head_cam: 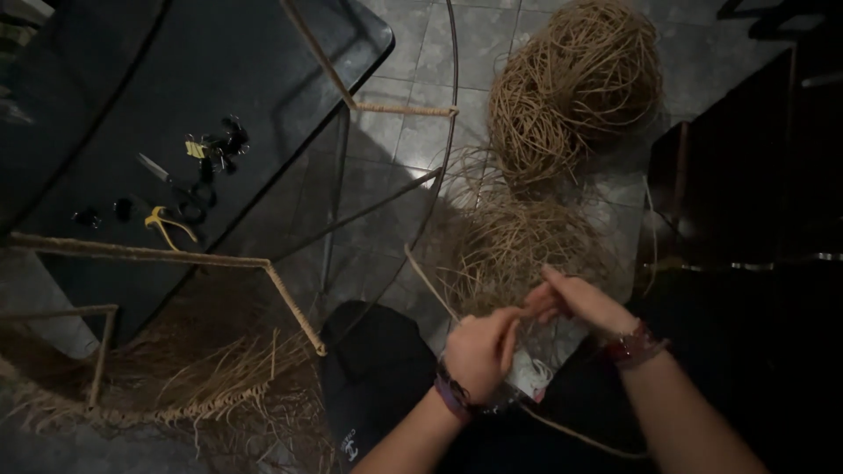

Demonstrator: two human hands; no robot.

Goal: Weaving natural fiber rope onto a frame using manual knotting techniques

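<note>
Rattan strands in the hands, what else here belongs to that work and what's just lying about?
In use:
left hand and right hand pinching a rattan strand
loose rattan pile
rattan coil
wrapped metal frame

Lying about:
scissors on the dark table
clips
yellow-handled tool

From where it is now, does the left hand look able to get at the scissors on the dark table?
Probably yes: the left hand is busy with a rattan strand, but nothing visibly blocks its way to the scissors.
</note>
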